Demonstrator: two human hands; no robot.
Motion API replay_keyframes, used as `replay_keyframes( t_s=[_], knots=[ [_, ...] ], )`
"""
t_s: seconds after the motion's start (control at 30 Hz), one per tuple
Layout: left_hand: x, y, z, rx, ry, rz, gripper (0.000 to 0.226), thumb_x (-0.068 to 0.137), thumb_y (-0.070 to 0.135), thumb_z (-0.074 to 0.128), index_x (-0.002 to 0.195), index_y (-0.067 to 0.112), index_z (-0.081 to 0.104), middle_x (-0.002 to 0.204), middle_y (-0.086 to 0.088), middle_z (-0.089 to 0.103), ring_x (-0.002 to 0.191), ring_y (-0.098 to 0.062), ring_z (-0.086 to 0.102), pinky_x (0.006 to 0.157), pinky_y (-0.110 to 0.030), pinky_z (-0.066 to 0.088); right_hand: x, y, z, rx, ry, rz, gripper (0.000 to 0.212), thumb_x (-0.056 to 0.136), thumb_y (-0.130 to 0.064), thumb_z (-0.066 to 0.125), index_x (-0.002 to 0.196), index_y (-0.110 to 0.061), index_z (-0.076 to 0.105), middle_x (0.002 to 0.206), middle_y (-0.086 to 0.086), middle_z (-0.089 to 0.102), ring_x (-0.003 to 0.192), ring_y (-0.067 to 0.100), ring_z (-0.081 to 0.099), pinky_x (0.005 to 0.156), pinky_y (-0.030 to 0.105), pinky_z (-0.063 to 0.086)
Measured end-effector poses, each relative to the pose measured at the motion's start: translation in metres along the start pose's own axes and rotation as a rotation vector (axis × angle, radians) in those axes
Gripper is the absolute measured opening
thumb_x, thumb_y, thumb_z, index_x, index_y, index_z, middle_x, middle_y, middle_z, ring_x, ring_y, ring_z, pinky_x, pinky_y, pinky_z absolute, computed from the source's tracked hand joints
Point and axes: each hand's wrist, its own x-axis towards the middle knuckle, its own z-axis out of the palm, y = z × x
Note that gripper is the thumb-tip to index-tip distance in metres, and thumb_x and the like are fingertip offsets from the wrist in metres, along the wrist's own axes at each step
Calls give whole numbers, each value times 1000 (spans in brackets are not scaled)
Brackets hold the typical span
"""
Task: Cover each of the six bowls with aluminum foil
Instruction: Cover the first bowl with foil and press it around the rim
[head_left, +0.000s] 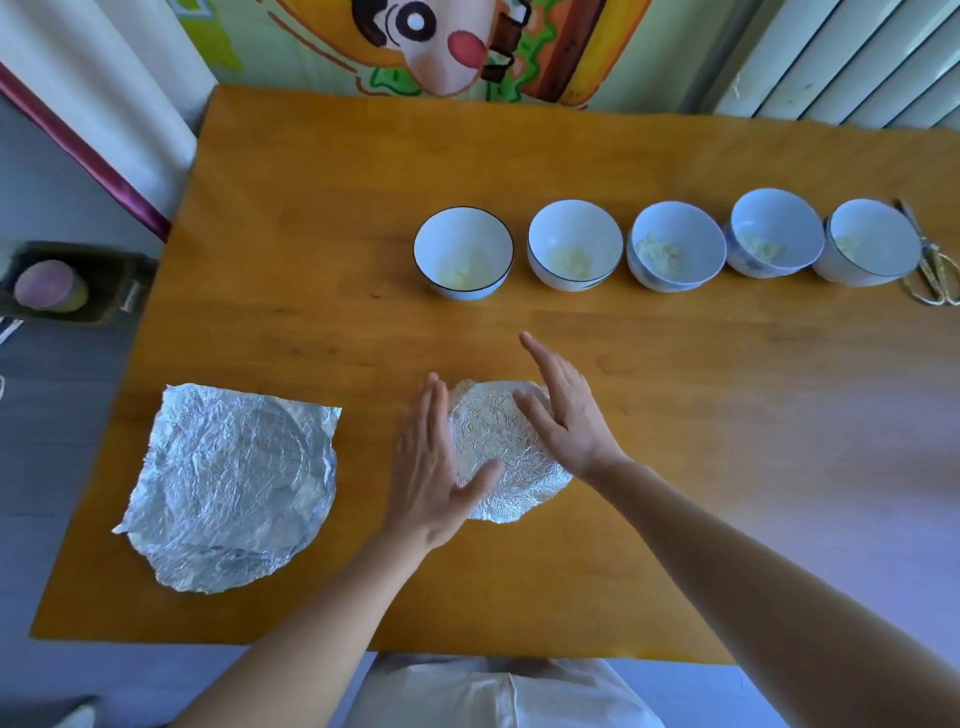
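Note:
A bowl wrapped in crinkled aluminum foil stands near the table's front middle. My left hand lies flat against its left side, thumb on the foil. My right hand lies with straight fingers on its right side and top. Several uncovered white bowls stand in a row farther back, from the leftmost bowl to the rightmost bowl, each with a little pale food inside. A stack of loose foil sheets lies flat at the front left.
The wooden table is orange-brown. Gold scissors lie at the right end of the bowl row. A dark bin with a purple lid stands on the floor to the left. A radiator is behind the table.

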Motion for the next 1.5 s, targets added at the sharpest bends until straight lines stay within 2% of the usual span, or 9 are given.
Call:
replay_keyframes(
  t_s=[0.23, 0.43, 0.53, 0.67, 0.8, 0.97, 1.13, 1.33, 1.5],
  knots=[
    [-4, 4, 12, -480, 17, -284, 87, 88, 67, 30, 159, 20, 10, 159, 18, 18, 149, -1, 17, 122, -43, 21, -34, 11, 23, -142, -59, 26, 70, 99, -58, 20, 156, -17, 16, 160, 0, 24, 148, 11, 17, 120, 32, 14],
    [-9, -10, 23, -392, -110, -239, 106, 77, 89, 37, 157, 33, -7, 166, 13, -3, 152, -3, 0, 124, -49, 14, -34, 12, 23, -127, -84, 44, 76, 97, -62, 10, 157, -16, 8, 161, 0, 19, 149, 12, 12, 121, 36, 11],
    [-13, -14, 12, -269, -87, -138, 116, 72, 92, 39, 158, 31, -10, 165, 13, -14, 152, -4, -10, 125, -43, 2, -37, 13, 12, -103, -87, 0, 80, 96, -61, 28, 157, -16, 2, 164, 0, 9, 150, 8, 3, 122, 36, 3],
    [-14, -16, -7, 79, -113, 172, 128, 71, 93, 41, 159, 11, -5, 167, -2, -14, 154, -18, -8, 122, -44, 1, -42, 18, -5, -232, -208, -137, 118, 75, -71, 61, 156, -14, -3, 164, 3, -5, 151, 15, -5, 123, 43, 4],
    [-1, -13, -9, 187, -212, 263, 132, 71, 86, 54, 158, 10, -9, 166, -4, -18, 153, -20, -13, 123, -38, -9, -38, 20, -4, -378, -323, -174, 138, 59, -70, 75, 154, -19, -12, 163, 6, -10, 151, 18, -9, 122, 38, -1],
    [5, -16, -1, 279, -224, 215, 128, 69, 71, 63, 158, 7, -3, 167, -7, -4, 153, -18, -1, 124, -39, 3, -36, 20, 2, -406, -281, -139, 139, 56, -62, 82, 155, -20, -5, 163, 6, 8, 150, 21, 8, 121, 41, 15],
    [5, -16, 2, 298, -231, 197, 136, 65, 63, 78, 158, 8, -5, 166, -6, -8, 153, -20, 1, 124, -47, 13, -37, 19, 4, -412, -279, -134, 140, 55, -59, 84, 155, -18, -5, 163, 7, 5, 150, 22, 5, 121, 43, 16],
    [1, -16, -16, 232, -241, 204, 144, 59, 92, 57, 157, 15, -15, 164, -2, -24, 153, -20, -14, 122, -46, -3, -35, 17, -15, -378, -328, -118, 147, 54, -67, 81, 150, -30, -23, 162, 6, -16, 150, 19, -14, 121, 37, -5],
    [10, -16, -11, 236, -300, 158, 142, 64, 85, 60, 155, 11, -20, 166, -6, -13, 154, -24, 0, 125, -46, 8, -31, 17, -15, -375, -368, -86, 146, 58, -58, 84, 150, -23, -23, 163, 3, -3, 151, 16, -2, 122, 37, 4]
  ],
)
